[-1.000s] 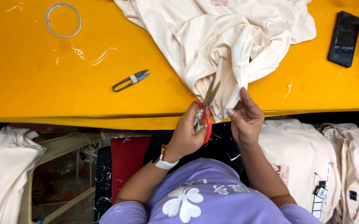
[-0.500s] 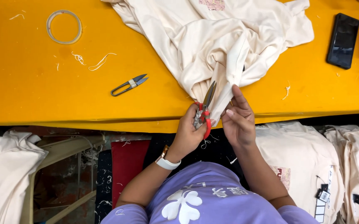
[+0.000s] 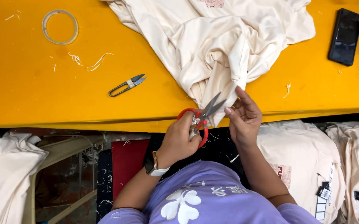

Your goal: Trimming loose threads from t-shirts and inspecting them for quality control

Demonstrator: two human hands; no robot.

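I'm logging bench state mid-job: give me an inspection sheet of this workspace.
Surface: yellow table, thread scraps scattered.
Job's things: cream garment bunched at the near edge; red-handled scissors, blades open at its hem.
Clutter: thread snips, tape ring, black phone.
Grippers: left hand holds the scissors; right hand pinches the fabric.
Cables: nothing seen.
Surroundings: cream garments stacked below the table.

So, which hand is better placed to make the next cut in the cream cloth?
Probably the left hand: its grip is on the red-handled scissors, blades open at the hanging fold of the cream cloth. The right hand only holds that fold taut.
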